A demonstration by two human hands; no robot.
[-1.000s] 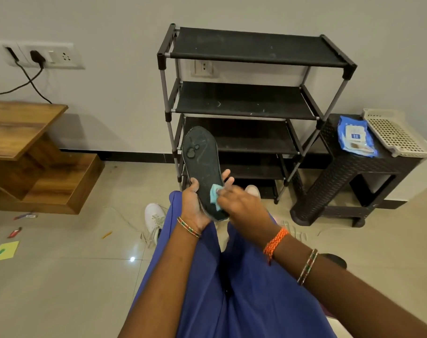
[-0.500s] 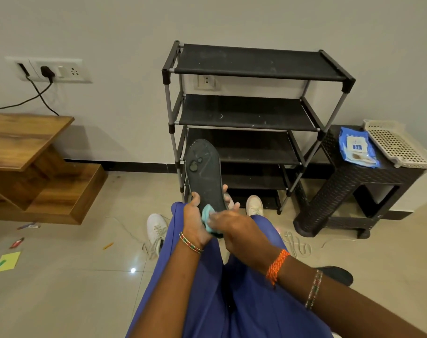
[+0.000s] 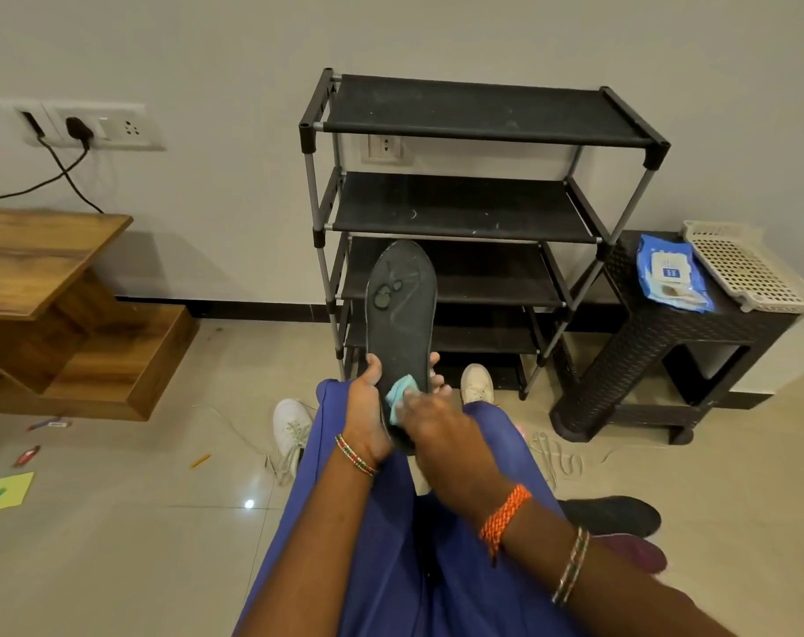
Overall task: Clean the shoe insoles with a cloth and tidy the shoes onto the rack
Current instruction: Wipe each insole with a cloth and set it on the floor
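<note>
Our left hand (image 3: 368, 406) grips the upright dark insole (image 3: 400, 314) while our right hand (image 3: 430, 418) pinches the blue cloth (image 3: 399, 392) against it. White shoes (image 3: 291, 427) lie near the rack (image 3: 473, 213); wipes (image 3: 671, 273) sit far right.

dark grey insole (image 3: 402, 310), teal cloth (image 3: 399, 393)

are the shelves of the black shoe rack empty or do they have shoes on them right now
Empty, as far as visible: the shoe rack shows bare black shelves. The white shoes sit on the floor; the insole hides part of the lower shelves.
</note>
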